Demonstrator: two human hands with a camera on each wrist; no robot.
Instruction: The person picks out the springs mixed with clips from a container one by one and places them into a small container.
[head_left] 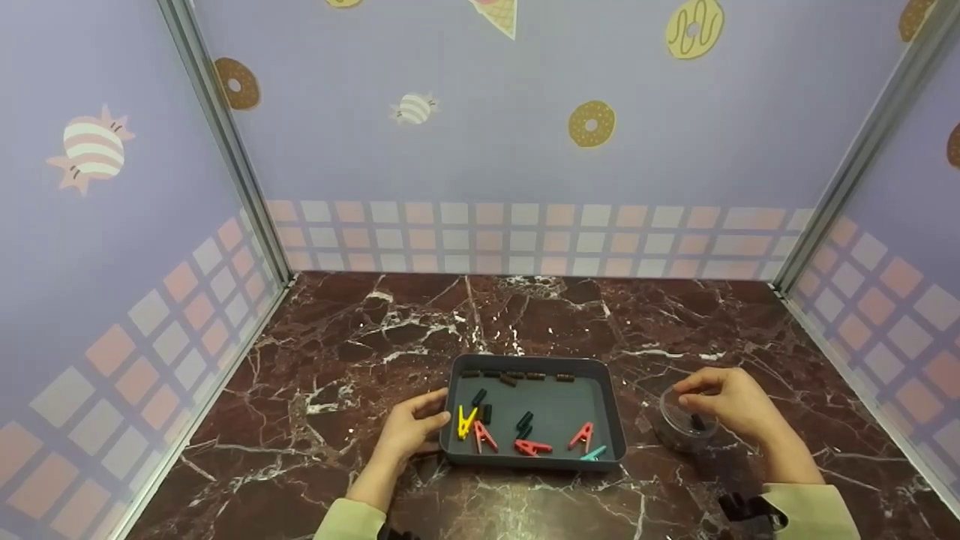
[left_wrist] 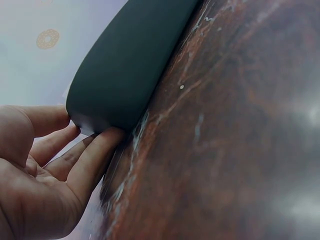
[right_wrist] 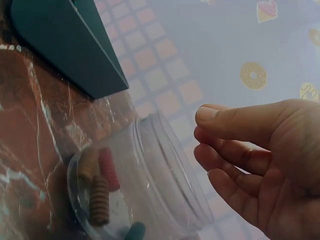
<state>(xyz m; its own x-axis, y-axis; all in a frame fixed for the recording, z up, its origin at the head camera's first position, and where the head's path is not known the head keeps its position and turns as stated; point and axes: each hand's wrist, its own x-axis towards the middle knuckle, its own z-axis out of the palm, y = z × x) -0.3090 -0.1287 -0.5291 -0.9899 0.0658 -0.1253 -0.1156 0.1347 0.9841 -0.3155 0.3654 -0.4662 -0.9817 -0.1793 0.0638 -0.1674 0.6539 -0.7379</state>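
My left hand holds the left side of a dark grey rectangular tray, thumb at the rim and fingers against the outer wall and lower edge. Inside the tray lie several brown ribbed cylinders, dark cylinders, red clips, a yellow clip and a teal clip. Over the mouth of a clear round jar hovers my right hand, thumb and fingertips close together, nothing visible between them. The jar contains brown ribbed pieces, a red one and a teal one.
Tray and jar stand on a dark red marbled tabletop, the jar to the tray's right. Patterned panels enclose the back and both sides, with metal posts at the corners.
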